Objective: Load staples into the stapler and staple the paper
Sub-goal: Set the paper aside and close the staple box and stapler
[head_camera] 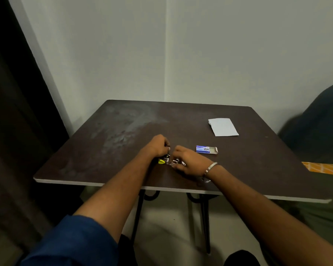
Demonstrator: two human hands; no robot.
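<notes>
From the head camera, both hands meet near the front middle of the dark table. The left hand is curled shut over the stapler, of which only a yellow-green end and some bright metal show below the knuckles. The right hand, with a metal bangle on its wrist, is bent at the fingers and pinches at small shiny metal parts just right of the stapler — whether that is a strip of staples or the opened magazine is too small to tell.

The stapler seems to lie with its long axis running left to right, between the two hands, so anything fed in would likely come from the right hand's side while the left steadies the body.

The staple box, its flap open, lies just beyond and to the right of the right hand, nearer that hand than the other. The paper rests further back on the right, well apart from the stapler — untouched, so stapling looks not yet begun; loading appears to be the step in hand.
</notes>
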